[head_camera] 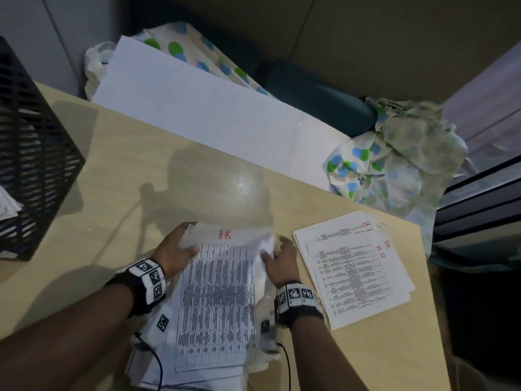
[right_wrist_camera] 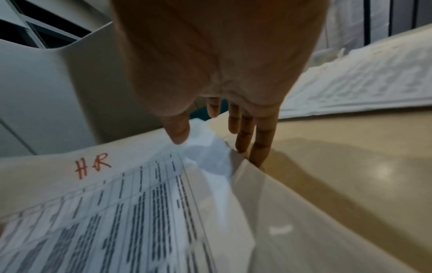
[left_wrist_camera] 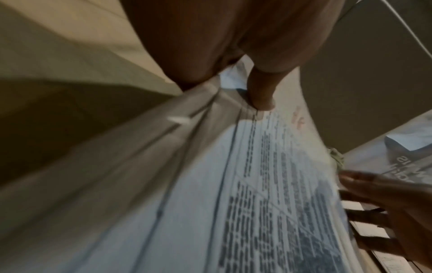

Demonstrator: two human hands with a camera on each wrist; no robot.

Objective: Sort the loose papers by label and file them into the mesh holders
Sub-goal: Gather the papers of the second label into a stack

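Observation:
A stack of printed sheets [head_camera: 220, 292] lies at the table's near edge, its top sheet marked "HR" in red [right_wrist_camera: 92, 167]. My left hand [head_camera: 187, 239] grips the stack's top-left corner, thumb [left_wrist_camera: 261, 92] on top and fingers curled round the edge. My right hand [head_camera: 277, 248] is at the top-right corner, which is lifted. Its thumb [right_wrist_camera: 177, 133] touches the sheet and its fingers [right_wrist_camera: 254, 140] reach straight down beside the edge. A second pile of "HR" sheets [head_camera: 355, 272] lies to the right. A black mesh holder [head_camera: 31, 153] stands at the far left.
The beige table [head_camera: 169, 165] ends close behind the right pile. A white board [head_camera: 197, 108] and dotted cloth [head_camera: 394, 159] lie beyond its far edge. Some papers [head_camera: 7, 204] show inside the mesh holder. Cables run from both wrist bands.

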